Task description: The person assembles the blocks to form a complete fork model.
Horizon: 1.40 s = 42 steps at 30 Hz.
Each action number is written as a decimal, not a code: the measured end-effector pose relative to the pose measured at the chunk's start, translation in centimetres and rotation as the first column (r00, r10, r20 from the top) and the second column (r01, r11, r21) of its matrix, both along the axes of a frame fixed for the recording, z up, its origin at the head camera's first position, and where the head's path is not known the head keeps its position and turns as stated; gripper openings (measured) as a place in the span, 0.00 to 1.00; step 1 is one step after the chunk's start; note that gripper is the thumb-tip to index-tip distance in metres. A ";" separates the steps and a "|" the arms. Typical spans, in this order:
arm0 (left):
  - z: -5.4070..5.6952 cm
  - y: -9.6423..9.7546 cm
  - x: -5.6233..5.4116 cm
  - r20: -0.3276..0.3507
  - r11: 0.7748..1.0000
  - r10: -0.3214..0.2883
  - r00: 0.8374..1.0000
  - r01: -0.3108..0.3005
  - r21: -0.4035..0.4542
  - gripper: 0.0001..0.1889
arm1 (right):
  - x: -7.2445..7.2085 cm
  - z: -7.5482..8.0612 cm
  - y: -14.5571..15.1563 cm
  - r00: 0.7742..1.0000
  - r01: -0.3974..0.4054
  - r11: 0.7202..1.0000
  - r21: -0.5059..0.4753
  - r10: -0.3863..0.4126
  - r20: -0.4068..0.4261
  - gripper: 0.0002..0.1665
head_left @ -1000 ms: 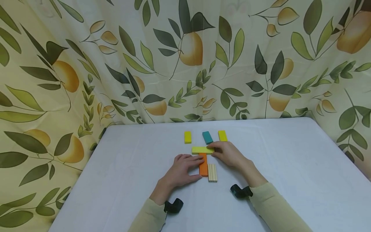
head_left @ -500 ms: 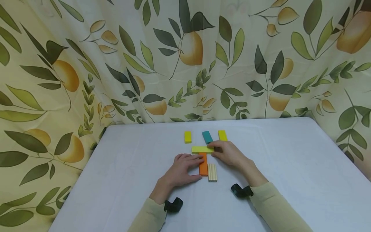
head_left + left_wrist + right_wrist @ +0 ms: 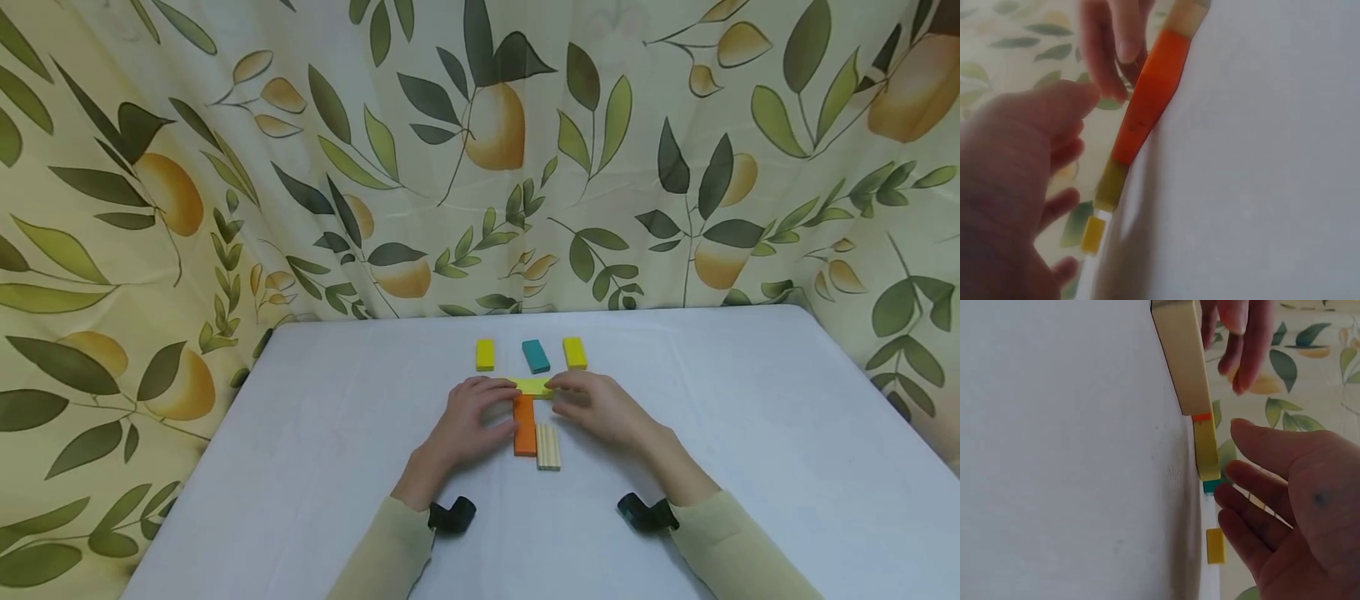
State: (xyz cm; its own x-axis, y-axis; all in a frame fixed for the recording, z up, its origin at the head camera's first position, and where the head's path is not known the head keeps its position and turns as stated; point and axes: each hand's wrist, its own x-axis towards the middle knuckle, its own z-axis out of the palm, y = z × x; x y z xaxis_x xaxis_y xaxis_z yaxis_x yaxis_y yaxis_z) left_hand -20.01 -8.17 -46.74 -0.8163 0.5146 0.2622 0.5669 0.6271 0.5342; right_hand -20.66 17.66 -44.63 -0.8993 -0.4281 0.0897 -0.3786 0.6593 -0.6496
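In the head view a flat orange block (image 3: 525, 432) lies lengthwise, a lime-yellow block (image 3: 531, 387) set crosswise at its far end, forming a T. My left hand (image 3: 474, 421) is on the left, fingertips at the lime-yellow block's left end, which they hide, and thumb beside the orange block. Opposite it, my right hand (image 3: 611, 410) has its fingertips right at the lime-yellow block's right end. Both hands have loosely bent fingers, with thumbs apart from fingers in the wrist views. A pale ribbed wooden block (image 3: 548, 447) lies against the orange block's near right side.
Behind the T stand a yellow block (image 3: 485, 355), a teal block (image 3: 536, 357) lying aslant and another yellow block (image 3: 575, 353), spaced in a row. A white cloth covers the table (image 3: 300, 467). A fruit-and-leaf patterned curtain (image 3: 450, 208) hangs behind it.
My left hand has moved forward from the orange block to the lime-yellow block's left end. My right hand has drawn slightly right, its fingertips now at that block's right end rather than over it.
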 end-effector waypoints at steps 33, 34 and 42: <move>-0.7 0.7 -1.9 0.102 0.985 -0.099 0.990 0.111 -0.128 0.25 | 4.8 -0.6 0.1 0.981 -0.193 0.980 0.053 0.190 0.046 0.32; -0.7 0.7 -1.9 0.100 0.986 -0.100 0.990 0.113 -0.127 0.25 | 4.8 -0.6 0.1 0.980 -0.195 0.979 0.059 0.193 0.042 0.31; -0.6 0.8 -1.9 0.118 0.986 -0.095 0.988 0.110 -0.124 0.25 | 4.8 -0.6 0.1 0.980 -0.200 0.978 0.067 0.200 0.010 0.26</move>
State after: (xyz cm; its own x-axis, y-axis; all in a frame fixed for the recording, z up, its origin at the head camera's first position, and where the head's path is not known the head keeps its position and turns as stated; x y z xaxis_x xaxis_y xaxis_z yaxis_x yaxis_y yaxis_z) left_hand -21.95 -7.39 -47.35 -0.7778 0.6207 0.0985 0.5734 0.6366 0.5158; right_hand -15.87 17.73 -45.21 -0.7952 -0.6042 0.0515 -0.5050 0.6128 -0.6079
